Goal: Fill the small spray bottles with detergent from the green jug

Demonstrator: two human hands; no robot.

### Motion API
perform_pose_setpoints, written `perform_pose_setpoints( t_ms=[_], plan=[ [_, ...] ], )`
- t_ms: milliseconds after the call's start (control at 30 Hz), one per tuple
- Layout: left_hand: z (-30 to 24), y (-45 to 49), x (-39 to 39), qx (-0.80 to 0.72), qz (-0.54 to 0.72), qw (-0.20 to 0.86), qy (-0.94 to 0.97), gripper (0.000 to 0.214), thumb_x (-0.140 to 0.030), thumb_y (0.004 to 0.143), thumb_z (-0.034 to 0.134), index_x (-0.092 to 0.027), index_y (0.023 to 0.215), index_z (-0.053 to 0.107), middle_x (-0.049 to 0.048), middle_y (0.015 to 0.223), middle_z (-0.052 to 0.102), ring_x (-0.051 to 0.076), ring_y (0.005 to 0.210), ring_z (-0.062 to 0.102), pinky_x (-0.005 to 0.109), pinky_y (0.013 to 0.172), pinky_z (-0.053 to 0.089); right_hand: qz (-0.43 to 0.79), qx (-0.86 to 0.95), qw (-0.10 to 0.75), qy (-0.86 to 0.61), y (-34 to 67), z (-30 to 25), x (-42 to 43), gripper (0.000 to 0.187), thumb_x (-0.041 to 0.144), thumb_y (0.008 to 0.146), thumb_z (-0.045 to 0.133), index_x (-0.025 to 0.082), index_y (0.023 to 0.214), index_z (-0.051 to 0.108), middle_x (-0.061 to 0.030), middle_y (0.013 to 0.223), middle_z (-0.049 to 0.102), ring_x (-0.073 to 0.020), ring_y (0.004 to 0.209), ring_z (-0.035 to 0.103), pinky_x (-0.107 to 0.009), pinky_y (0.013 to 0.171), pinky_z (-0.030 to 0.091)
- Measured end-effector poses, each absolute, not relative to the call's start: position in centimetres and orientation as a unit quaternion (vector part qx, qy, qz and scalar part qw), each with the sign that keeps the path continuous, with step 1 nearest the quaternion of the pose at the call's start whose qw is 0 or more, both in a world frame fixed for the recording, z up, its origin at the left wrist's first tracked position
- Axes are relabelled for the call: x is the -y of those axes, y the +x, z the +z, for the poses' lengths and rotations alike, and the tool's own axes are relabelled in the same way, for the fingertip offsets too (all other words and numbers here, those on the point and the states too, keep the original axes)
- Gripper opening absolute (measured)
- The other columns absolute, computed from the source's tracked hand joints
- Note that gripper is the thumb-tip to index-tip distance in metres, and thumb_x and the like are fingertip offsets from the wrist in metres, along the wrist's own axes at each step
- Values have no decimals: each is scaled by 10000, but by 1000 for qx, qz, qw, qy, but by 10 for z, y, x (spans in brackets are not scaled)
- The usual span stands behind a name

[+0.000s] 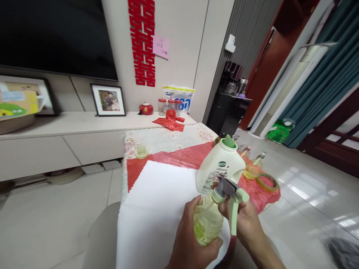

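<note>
On the table's left side, a translucent pale-green round cap (141,152) sits near a large white sheet (148,205). Rightward, the left hand (187,237) wraps around a clear ribbed bottle (209,220), tilted above the sheet; behind stands a cream plastic jug (223,160). The right hand (248,220) clasps the bottle's grey-and-green trigger head (229,188). Furthest right lies a yellowish tape roll (260,184).

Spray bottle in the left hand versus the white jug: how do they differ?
The spray bottle is see-through, with yellowish liquid inside; the jug is whitish and opaque. The spray bottle is smaller than the jug. The spray bottle tilts in the left hand; the jug stands upright. Both show green at the top.
</note>
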State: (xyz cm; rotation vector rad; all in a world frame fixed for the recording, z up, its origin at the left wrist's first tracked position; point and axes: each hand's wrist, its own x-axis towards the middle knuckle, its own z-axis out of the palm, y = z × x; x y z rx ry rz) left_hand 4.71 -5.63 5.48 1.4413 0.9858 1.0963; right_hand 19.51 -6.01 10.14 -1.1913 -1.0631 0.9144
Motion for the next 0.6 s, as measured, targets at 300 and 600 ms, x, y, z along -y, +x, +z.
perform_pose_setpoints(
  t_ms=[300,600],
  plan=[
    [66,18,42,-377,415,603,568,751,-106,579,692,-224,1293,494,73,1166,680,280,1039,658,369,889,547,482,423,633,-434,170,103,26,329,344,697,865,242,982,736,-41,947,744,-221,862,679,-357,799,548],
    [59,3,29,-314,451,678,487,682,-209,596,747,-194,1243,533,68,1056,680,259,941,635,356,812,513,579,406,622,-335,146,102,0,352,365,703,856,272,1024,747,-62,1032,760,-255,950,703,-450,904,551]
  ],
)
